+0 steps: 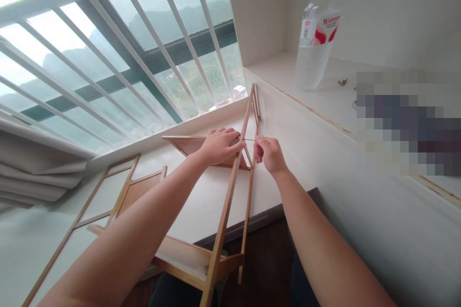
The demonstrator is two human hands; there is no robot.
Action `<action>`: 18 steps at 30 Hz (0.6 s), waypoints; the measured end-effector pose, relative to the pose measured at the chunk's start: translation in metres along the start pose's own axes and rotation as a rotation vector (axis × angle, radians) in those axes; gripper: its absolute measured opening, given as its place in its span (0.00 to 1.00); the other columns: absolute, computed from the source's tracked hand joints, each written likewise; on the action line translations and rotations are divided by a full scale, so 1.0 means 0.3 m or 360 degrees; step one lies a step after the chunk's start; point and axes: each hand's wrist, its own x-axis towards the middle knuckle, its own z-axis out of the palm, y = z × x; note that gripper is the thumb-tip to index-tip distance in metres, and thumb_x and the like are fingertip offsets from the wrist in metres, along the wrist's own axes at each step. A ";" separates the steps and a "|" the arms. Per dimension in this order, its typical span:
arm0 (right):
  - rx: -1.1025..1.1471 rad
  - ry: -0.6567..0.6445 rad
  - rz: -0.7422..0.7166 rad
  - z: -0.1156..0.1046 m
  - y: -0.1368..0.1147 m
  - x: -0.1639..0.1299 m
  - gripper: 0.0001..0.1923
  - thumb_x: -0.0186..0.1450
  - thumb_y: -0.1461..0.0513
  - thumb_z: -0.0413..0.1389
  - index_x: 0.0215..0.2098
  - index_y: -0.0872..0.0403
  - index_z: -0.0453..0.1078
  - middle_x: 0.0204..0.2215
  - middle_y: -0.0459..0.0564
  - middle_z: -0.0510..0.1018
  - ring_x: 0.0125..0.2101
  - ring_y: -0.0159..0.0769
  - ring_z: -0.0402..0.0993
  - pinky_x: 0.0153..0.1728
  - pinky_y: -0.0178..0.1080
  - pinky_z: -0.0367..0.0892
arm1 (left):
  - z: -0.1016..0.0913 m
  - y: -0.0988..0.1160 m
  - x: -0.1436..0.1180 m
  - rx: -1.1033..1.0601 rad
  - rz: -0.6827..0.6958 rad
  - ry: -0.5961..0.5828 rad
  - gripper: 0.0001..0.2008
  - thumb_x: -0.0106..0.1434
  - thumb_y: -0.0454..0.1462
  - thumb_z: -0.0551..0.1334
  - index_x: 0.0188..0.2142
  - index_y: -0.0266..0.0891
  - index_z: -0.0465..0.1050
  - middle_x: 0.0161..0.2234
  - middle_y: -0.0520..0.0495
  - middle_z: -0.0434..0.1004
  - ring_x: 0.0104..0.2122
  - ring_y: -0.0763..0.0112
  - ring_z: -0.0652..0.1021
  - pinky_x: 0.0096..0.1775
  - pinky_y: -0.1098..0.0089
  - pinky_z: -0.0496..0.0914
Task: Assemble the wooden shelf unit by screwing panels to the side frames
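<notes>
My left hand (222, 146) is closed around the long upright of a wooden rack frame (227, 206), at a shelf joint, with its thumb along the front. A wooden shelf panel (190, 143) meets the upright behind that hand. Just to the right, my right hand (268, 154) pinches a thin metal rod (249, 140) that looks like a hex key. The rod runs level from those fingers to the side of the upright. A lower wooden shelf (183, 254) joins the frame near my lap. The rod's far tip is hidden at the wood.
Another wooden frame piece (104, 196) lies at left by a grey curtain (39, 163). A barred window (126, 53) fills the back left. On the right ledge stand a water bottle (319, 41), small metal parts (342, 82) and a blurred-out item (406, 124).
</notes>
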 end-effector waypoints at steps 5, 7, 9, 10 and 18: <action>-0.0054 0.0050 0.0018 0.009 0.005 0.001 0.27 0.72 0.50 0.49 0.16 0.48 0.57 0.08 0.42 0.61 0.13 0.33 0.61 0.19 0.38 0.60 | 0.000 0.000 -0.002 0.0006 -0.0005 -0.0006 0.26 0.71 0.60 0.48 0.41 0.45 0.72 0.47 0.46 0.78 0.49 0.53 0.75 0.51 0.54 0.62; -0.0097 0.0080 -0.0001 0.011 0.008 0.001 0.28 0.73 0.49 0.49 0.16 0.48 0.58 0.09 0.43 0.61 0.14 0.33 0.62 0.20 0.38 0.61 | 0.001 0.000 -0.002 0.0007 -0.0004 -0.0009 0.26 0.71 0.60 0.48 0.41 0.45 0.72 0.47 0.46 0.78 0.49 0.53 0.75 0.51 0.53 0.62; -0.0087 0.0105 -0.0013 0.013 0.011 0.000 0.30 0.74 0.48 0.47 0.15 0.48 0.56 0.09 0.43 0.61 0.14 0.33 0.61 0.20 0.38 0.61 | 0.002 0.000 -0.002 0.0002 -0.0002 -0.0012 0.26 0.71 0.60 0.47 0.40 0.45 0.71 0.47 0.46 0.78 0.49 0.53 0.75 0.51 0.53 0.61; -0.0073 0.0118 -0.0016 0.013 0.011 0.000 0.31 0.74 0.48 0.46 0.15 0.48 0.56 0.08 0.43 0.60 0.14 0.33 0.61 0.21 0.38 0.61 | 0.002 -0.001 -0.001 0.0001 -0.0002 -0.0015 0.26 0.71 0.60 0.47 0.40 0.45 0.71 0.47 0.46 0.78 0.49 0.53 0.75 0.51 0.53 0.61; -0.0335 0.0107 -0.0295 -0.011 -0.010 -0.011 0.27 0.77 0.51 0.46 0.20 0.50 0.61 0.15 0.43 0.66 0.19 0.32 0.65 0.26 0.36 0.62 | 0.005 -0.003 0.001 0.0006 0.0012 -0.0003 0.26 0.71 0.60 0.47 0.39 0.44 0.71 0.46 0.46 0.78 0.48 0.53 0.75 0.51 0.54 0.61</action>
